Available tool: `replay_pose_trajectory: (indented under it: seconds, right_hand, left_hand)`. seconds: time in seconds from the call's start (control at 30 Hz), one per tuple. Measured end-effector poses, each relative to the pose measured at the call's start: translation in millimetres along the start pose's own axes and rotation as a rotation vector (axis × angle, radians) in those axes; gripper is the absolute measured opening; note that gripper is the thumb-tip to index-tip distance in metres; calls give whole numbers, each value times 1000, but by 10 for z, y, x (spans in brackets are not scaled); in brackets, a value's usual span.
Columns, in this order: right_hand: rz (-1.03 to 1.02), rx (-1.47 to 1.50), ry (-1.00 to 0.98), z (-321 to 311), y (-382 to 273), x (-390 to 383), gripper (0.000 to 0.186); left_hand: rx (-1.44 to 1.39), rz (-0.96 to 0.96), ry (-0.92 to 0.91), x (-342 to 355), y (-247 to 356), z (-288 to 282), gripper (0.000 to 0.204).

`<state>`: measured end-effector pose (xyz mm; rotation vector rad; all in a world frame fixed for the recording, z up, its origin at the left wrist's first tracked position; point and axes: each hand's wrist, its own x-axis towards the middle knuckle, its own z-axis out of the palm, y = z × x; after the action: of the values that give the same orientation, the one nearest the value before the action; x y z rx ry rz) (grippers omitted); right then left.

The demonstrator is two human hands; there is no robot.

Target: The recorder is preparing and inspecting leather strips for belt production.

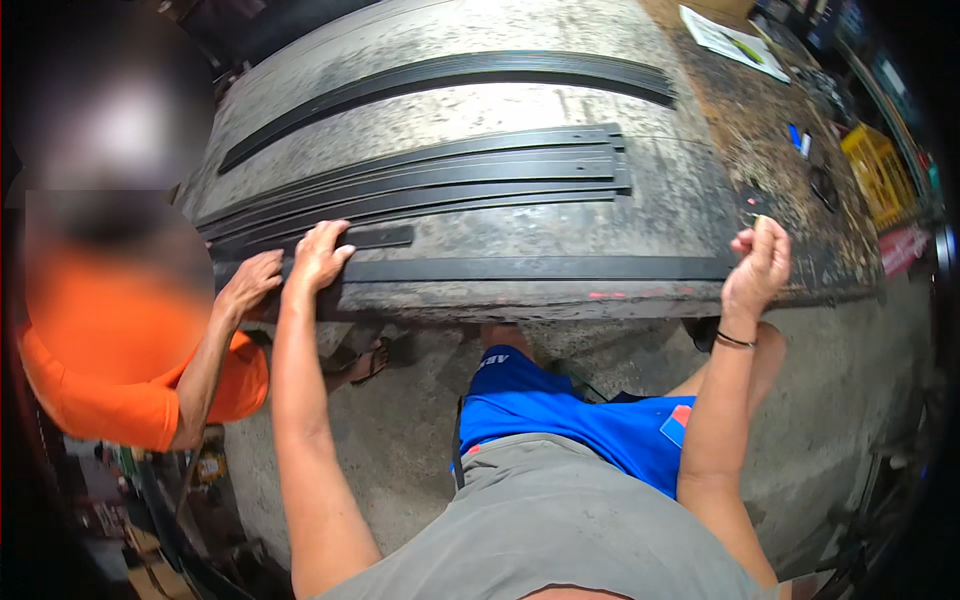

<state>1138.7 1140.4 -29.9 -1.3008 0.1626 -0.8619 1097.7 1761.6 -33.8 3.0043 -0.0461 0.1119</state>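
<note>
A long flat black metal strip lies along the near edge of the worktable. My left hand rests at its left part, fingers stretched over it and thumb apart, beside a short black bar. By the strip's right end, my right hand is raised with fingers pinched together. Something small and thin shows at its fingertips, too small to name. Just left of my left hand, a co-worker's hand reaches onto the same edge of the table.
Farther back lie a stack of black strips and a curved-looking bundle of strips. On the worn wood at right are a blue marker, paper and a yellow crate. A co-worker in an orange shirt stands at left.
</note>
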Motion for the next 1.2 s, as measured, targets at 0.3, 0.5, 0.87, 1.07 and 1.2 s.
replay_pose_trajectory:
  seconds: [0.3,0.5,0.87,1.07,1.2]
  right_hand:
    - [18,38,51,-105,-113,-5,15]
    - [16,53,14,57,-134,-19,14]
    - [2,22,35,-78,-65,-2,14]
    - [-2,3,42,-86,-73,4,14]
    - [19,-11,40,-47,-77,-1,14]
  left_hand:
    - [-68,-78,-189,213,189,-279,35]
    - [-431,85,47,268,920,-72,20]
    - [-584,487,265,739,2299,677,25]
    - [-569,516,309,708,2315,687,25]
    - [-577,538,352,712,2322,701,25]
